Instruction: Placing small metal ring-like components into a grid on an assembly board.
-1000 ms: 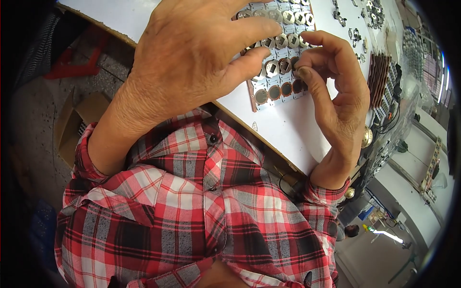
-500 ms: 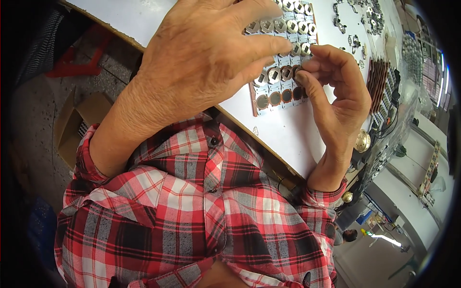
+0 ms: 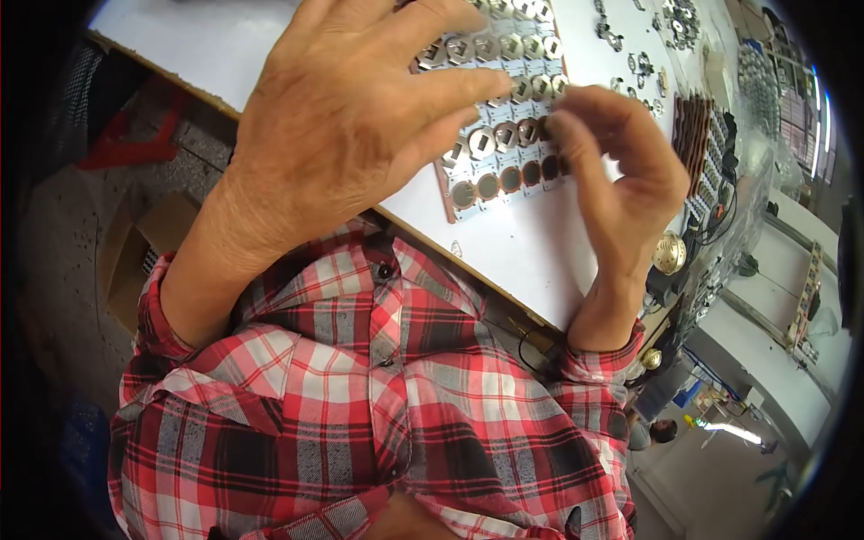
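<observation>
A circuit board panel point(image 3: 468, 211) lies on the white table with rows of round silvery metal clips point(image 3: 482, 141), which have angular openings. The row nearest me shows bare dark round pads point(image 3: 487, 186) with copper-coloured rims. My left hand point(image 3: 342, 117) reaches over the panel's left part, palm down, fingers apart and stretched across the rows; it covers some clips. At the right end of the second row from the near edge, my right hand point(image 3: 625, 171) has thumb and forefinger pinched close together. Whatever is between those fingertips is hidden and blurred.
Loose dark metal parts point(image 3: 641, 67) lie scattered on the table beyond the panel, with a bigger pile point(image 3: 679, 22) farther back. Stacked brown-edged panels point(image 3: 691, 135) stand to the right. The table's near edge point(image 3: 468, 265) runs before my body. Another person point(image 3: 652, 434) is in the background.
The whole view has shifted, so panel and table sit slightly farther left. My right thumb and forefinger stay at the end of the second row; the left hand still spreads over the panel.
</observation>
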Demonstrator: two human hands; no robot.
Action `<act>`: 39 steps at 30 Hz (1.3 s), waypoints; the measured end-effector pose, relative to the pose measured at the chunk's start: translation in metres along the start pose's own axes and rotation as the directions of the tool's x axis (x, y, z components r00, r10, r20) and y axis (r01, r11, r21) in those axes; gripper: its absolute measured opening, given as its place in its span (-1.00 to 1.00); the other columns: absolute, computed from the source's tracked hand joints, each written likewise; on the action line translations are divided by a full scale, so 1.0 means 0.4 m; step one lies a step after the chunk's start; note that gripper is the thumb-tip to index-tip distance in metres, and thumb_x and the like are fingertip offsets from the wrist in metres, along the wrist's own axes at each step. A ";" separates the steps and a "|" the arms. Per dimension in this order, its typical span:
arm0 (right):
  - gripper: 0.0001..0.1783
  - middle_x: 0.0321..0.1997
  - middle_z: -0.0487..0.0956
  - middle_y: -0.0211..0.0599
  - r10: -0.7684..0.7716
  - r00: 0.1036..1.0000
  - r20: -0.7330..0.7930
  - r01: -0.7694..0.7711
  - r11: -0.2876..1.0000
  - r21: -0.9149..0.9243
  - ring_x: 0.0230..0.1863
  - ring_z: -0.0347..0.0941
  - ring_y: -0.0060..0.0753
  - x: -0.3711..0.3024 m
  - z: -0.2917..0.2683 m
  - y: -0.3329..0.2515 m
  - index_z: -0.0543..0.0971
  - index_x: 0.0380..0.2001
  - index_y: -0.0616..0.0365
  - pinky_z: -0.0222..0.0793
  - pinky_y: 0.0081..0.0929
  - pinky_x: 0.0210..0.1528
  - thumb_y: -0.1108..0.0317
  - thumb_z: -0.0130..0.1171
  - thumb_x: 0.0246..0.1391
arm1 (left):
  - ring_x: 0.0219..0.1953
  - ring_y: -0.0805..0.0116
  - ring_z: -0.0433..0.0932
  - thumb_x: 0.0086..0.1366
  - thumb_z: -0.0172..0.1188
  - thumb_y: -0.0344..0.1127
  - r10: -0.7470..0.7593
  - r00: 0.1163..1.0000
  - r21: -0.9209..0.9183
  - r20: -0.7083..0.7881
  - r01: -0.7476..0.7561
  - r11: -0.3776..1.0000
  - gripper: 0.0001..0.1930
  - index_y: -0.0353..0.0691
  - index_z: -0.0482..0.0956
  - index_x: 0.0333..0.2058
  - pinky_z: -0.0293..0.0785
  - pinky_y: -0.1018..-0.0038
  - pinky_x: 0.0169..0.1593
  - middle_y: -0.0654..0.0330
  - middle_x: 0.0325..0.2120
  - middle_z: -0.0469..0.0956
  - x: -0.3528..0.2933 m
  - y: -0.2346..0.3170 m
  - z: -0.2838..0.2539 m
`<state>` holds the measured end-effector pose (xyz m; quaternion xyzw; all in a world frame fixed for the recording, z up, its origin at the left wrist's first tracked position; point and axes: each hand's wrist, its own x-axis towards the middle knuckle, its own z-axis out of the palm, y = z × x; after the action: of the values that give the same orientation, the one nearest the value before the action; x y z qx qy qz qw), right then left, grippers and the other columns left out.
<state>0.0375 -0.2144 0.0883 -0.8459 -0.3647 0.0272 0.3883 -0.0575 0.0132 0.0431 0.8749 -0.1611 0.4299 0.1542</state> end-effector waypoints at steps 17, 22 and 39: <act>-0.86 -0.31 0.68 -0.49 0.047 0.986 -0.160 -0.072 0.985 -0.156 -0.33 0.49 -0.71 0.039 -0.078 0.158 0.75 -0.16 0.17 0.37 -0.71 -0.24 0.42 0.30 0.28 | 0.05 0.07 0.50 0.20 0.34 -0.24 -0.206 0.872 0.017 0.445 0.222 0.975 -0.73 -0.14 0.75 -0.13 0.41 0.16 0.12 0.10 -0.05 0.61 0.054 0.036 -0.072; -0.83 -0.37 0.66 -0.48 0.191 0.970 -0.152 -0.187 0.982 0.040 -0.38 0.47 -0.73 0.031 -0.056 0.109 0.75 -0.14 0.19 0.36 -0.71 -0.33 0.37 0.33 0.27 | 0.06 0.07 0.49 0.20 0.35 -0.23 -0.208 0.868 0.014 0.451 0.226 0.974 -0.73 -0.15 0.76 -0.14 0.41 0.16 0.11 0.09 -0.07 0.61 0.054 0.035 -0.073; -0.78 -0.31 0.65 -0.31 0.271 0.918 0.290 -0.380 0.811 0.445 -0.40 0.56 -0.60 0.017 -0.089 0.010 0.65 -0.10 0.31 0.43 -0.63 -0.49 0.39 0.28 0.29 | 0.07 0.04 0.49 0.22 0.34 -0.19 -0.218 0.851 -0.007 0.479 0.252 0.968 -0.72 -0.17 0.75 -0.14 0.39 0.13 0.13 0.08 -0.05 0.60 0.056 0.034 -0.076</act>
<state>0.0564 -0.2346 0.1120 -0.7607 -0.2335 0.2758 0.5392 -0.0716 0.0102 0.0808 0.9605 -0.1007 0.1749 0.1918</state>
